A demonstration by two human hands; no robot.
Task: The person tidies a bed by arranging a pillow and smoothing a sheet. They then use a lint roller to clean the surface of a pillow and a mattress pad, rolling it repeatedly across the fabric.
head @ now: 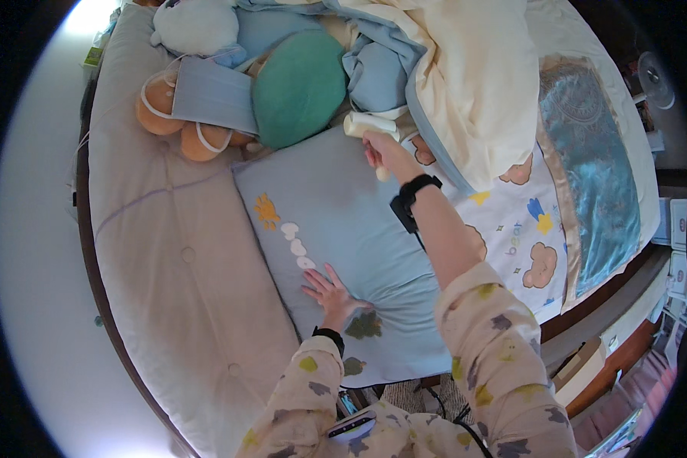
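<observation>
A light blue pillow (343, 217) lies before me on the bed, with a yellow paw-like patch, white cloud shapes and dark green patches on it. My left hand (332, 295) presses on it, fingers spread, and the fabric creases to its right. In my right hand (385, 151) is the handle of a cream lint roller (369, 125). Its cylinder is at the pillow's far edge; whether it touches the fabric I cannot tell. Black bands circle both wrists.
A green leaf-shaped cushion (300, 89), an orange plush (197, 140) and a white plush (197, 28) lie beyond the pillow. To the right are a cream quilt (475, 86), a bear-print sheet (501, 229) and a teal satin runner (595, 183). A headboard-like dark edge (100, 286) runs along the left.
</observation>
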